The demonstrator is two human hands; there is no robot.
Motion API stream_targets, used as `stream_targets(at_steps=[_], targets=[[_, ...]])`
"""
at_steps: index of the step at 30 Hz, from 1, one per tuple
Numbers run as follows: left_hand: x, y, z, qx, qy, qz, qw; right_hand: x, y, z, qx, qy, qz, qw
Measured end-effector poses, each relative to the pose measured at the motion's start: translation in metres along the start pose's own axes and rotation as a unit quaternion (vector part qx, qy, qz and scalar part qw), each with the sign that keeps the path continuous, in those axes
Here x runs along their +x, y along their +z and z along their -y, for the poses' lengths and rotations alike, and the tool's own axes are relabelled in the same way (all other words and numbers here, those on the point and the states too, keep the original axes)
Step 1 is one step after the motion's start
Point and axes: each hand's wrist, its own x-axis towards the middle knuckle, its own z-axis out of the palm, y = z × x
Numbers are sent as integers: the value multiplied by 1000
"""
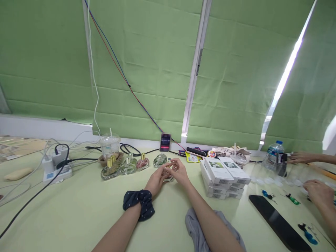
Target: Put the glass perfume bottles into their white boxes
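Note:
In the middle of the table, my left hand (156, 179) and my right hand (180, 172) close together around a small rounded perfume bottle (168, 179). Its clear lower glass shows beneath my fingers, with something pinkish inside. My right fingers curl over its top, which they largely hide. Just behind stands another perfume bottle (160, 161) with greenish contents. To the left are a pink-filled bottle (142, 163) with a gold cap, a green-tinted bottle (128, 166) and a darker gold-capped bottle (111, 171).
Stacked white boxes (219, 171) stand right of my hands. A lidded plastic cup (109, 145), power strip (57, 173) and cables lie left. Grey cloth (194, 224) lies under my right forearm. At right are a black phone-like slab (278, 222), water bottle (274, 154) and another person's hands (319, 192).

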Motion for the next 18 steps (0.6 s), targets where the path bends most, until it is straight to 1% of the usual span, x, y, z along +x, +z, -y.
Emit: stream_targets(at_steps=[3, 5, 7, 10, 13, 18], targets=[[0, -3, 8, 31, -28, -26, 999, 1, -4, -7, 12, 7, -44, 999], [0, -8, 17, 62, -53, -64, 995, 2, -7, -11, 15, 14, -69, 997], [0, -16, 26, 93, -75, -104, 987, 2, -11, -15, 10, 25, -81, 996], [-1, -29, 40, 125, -95, -137, 978, 1, -15, -19, -7, 42, -85, 995], [-2, -40, 49, 153, -102, -163, 969, 0, -15, -22, -30, 52, -76, 995], [-3, -49, 56, 198, -88, -197, 956, -3, -11, -25, -56, 55, -57, 995]])
